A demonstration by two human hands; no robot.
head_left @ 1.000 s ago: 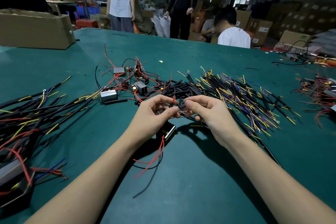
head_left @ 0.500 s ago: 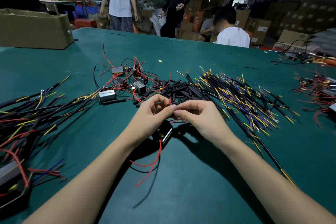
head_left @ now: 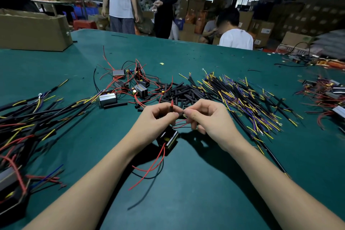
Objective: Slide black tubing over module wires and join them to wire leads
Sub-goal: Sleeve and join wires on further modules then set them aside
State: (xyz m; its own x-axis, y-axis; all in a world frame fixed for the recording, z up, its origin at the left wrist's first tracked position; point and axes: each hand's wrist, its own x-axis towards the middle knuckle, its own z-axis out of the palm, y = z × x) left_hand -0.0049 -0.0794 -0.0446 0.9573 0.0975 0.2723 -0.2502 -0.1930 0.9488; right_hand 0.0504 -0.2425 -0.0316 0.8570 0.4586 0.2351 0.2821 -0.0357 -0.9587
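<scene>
A small black and silver module (head_left: 167, 140) hangs just above the green table (head_left: 196, 183), with red and black wires trailing below it. My left hand (head_left: 155, 117) pinches a short piece of black tubing (head_left: 171, 108) upright, a red wire tip poking out of its top. My right hand (head_left: 207, 117) pinches thin red and black module wires (head_left: 180, 124) close against the left fingers. Behind the hands lies a pile of black tubing pieces (head_left: 182, 92). To the right spreads a heap of black wire leads (head_left: 248, 99) with yellow and purple ends.
More modules with red wires (head_left: 130, 82) lie behind left. Joined harnesses (head_left: 28, 117) cover the left side, and another module pile (head_left: 328, 97) sits far right. A cardboard box (head_left: 35, 30) stands at the back left. Three people are beyond the far table edge.
The hands have shifted slightly. The tubing in my left hand now stands upright with a red wire tip through it, and my right hand has moved to the wires below.
</scene>
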